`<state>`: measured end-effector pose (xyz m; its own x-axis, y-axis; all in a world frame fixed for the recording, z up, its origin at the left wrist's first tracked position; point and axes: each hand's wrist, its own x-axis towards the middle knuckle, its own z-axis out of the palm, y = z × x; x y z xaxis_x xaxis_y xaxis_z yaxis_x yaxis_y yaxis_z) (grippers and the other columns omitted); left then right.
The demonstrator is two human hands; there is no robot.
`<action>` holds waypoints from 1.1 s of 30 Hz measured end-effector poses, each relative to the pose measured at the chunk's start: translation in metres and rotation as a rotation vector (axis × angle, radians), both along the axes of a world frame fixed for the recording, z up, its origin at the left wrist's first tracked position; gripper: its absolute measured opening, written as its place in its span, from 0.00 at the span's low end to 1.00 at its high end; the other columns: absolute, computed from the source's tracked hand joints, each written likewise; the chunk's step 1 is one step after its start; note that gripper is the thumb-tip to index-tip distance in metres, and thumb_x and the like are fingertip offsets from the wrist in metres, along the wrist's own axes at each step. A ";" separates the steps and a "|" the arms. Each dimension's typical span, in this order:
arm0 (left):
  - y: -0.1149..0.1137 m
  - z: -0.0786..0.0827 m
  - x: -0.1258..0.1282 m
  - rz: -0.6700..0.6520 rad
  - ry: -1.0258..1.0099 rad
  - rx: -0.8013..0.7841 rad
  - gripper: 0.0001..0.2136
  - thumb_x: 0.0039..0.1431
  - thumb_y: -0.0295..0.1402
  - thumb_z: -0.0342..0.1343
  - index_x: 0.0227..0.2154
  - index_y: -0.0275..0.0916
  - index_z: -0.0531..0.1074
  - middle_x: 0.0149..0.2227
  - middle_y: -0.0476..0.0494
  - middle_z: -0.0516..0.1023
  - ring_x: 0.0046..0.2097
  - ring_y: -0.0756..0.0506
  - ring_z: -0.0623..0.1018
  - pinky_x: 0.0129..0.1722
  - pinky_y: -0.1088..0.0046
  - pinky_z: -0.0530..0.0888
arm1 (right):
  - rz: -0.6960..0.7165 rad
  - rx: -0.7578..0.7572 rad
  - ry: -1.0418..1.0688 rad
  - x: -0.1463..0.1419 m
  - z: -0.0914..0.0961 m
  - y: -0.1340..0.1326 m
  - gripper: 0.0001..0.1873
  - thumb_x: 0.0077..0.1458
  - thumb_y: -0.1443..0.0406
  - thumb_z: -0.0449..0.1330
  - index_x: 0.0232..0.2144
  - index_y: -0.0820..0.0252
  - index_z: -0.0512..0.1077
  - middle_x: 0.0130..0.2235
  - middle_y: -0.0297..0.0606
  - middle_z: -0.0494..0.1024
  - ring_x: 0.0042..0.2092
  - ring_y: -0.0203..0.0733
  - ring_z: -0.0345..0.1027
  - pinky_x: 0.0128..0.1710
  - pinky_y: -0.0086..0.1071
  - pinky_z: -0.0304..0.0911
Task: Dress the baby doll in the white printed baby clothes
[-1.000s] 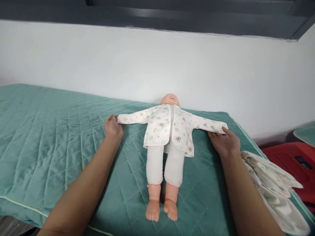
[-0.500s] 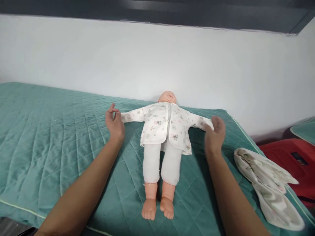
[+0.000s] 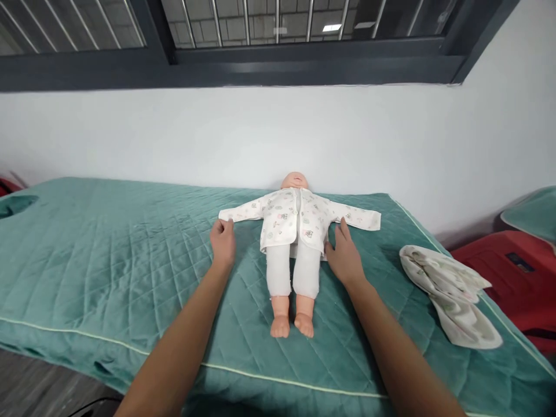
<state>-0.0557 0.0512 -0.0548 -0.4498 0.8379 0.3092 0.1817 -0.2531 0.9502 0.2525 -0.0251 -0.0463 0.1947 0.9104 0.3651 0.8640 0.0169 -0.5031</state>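
Note:
A baby doll [image 3: 280, 324] lies on its back on a green quilted cover, its head near the wall and bare feet toward me. It wears a white printed jacket [image 3: 280, 223], whose front edges meet near the top and part lower down, above white legs. Both sleeves stretch out sideways. My left hand [image 3: 223, 242] is closed, its fingertips pinching the cuff of the sleeve on the left. Beside the jacket's right edge, under the other sleeve, my right hand [image 3: 346, 255] is open with thumb and fingers apart.
A crumpled white printed cloth [image 3: 449, 295] lies on the green cover [image 3: 108, 260] to the right. Past that edge stands a red object [image 3: 499, 272] with a dark label. Behind is a white wall [image 3: 243, 136] below a dark-framed barred window [image 3: 304, 66].
The view has tilted up, showing the window bars. My left hand has closed at the left cuff. My right hand has left the right cuff and moved inward to the jacket's side.

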 end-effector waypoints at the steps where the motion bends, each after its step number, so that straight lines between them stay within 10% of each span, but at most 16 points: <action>1: -0.010 -0.003 -0.004 -0.016 0.033 -0.038 0.16 0.58 0.39 0.53 0.21 0.42 0.53 0.20 0.56 0.54 0.23 0.52 0.57 0.23 0.76 0.55 | 0.005 -0.030 -0.058 -0.005 -0.001 -0.010 0.31 0.61 0.65 0.48 0.65 0.72 0.58 0.72 0.53 0.46 0.69 0.55 0.53 0.64 0.46 0.57; 14: -0.118 0.000 -0.024 -0.246 0.285 -0.170 0.23 0.55 0.47 0.55 0.19 0.42 0.48 0.21 0.55 0.49 0.25 0.52 0.54 0.26 0.75 0.54 | -0.060 -0.091 -0.359 -0.032 -0.017 -0.123 0.34 0.68 0.55 0.41 0.65 0.77 0.60 0.68 0.54 0.57 0.70 0.54 0.49 0.68 0.50 0.46; 21: -0.180 -0.008 -0.032 -0.225 0.324 -0.278 0.27 0.55 0.58 0.52 0.20 0.42 0.47 0.21 0.55 0.49 0.26 0.50 0.55 0.27 0.74 0.58 | 0.143 -0.018 -0.067 -0.033 -0.031 -0.223 0.29 0.66 0.55 0.50 0.63 0.62 0.65 0.66 0.48 0.63 0.68 0.51 0.55 0.67 0.51 0.53; 25: -0.236 -0.028 -0.031 -0.322 0.356 -0.367 0.27 0.55 0.59 0.51 0.19 0.42 0.49 0.21 0.54 0.51 0.25 0.49 0.58 0.26 0.72 0.60 | 0.366 -0.143 0.326 -0.003 -0.018 -0.265 0.20 0.64 0.53 0.52 0.45 0.51 0.80 0.48 0.43 0.82 0.55 0.51 0.74 0.60 0.49 0.65; 29: -0.272 -0.044 -0.026 -0.395 0.361 -0.371 0.23 0.60 0.54 0.49 0.19 0.43 0.52 0.20 0.53 0.54 0.24 0.47 0.60 0.28 0.69 0.63 | 0.256 -0.293 0.378 0.059 0.017 -0.256 0.20 0.60 0.48 0.54 0.41 0.47 0.81 0.44 0.42 0.83 0.46 0.55 0.78 0.49 0.50 0.73; 33: -0.271 -0.032 -0.015 -0.381 0.367 -0.266 0.16 0.61 0.46 0.50 0.22 0.44 0.58 0.23 0.51 0.63 0.27 0.45 0.67 0.31 0.69 0.68 | 0.027 0.094 0.125 0.143 0.040 -0.200 0.30 0.50 0.45 0.61 0.54 0.45 0.73 0.58 0.45 0.74 0.59 0.61 0.67 0.61 0.57 0.60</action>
<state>-0.0704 -0.2198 -0.0873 -0.0056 0.9895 0.1445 0.4537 -0.1262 0.8822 0.3956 -0.2250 -0.0058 0.2198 0.8791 0.4230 0.7933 0.0913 -0.6020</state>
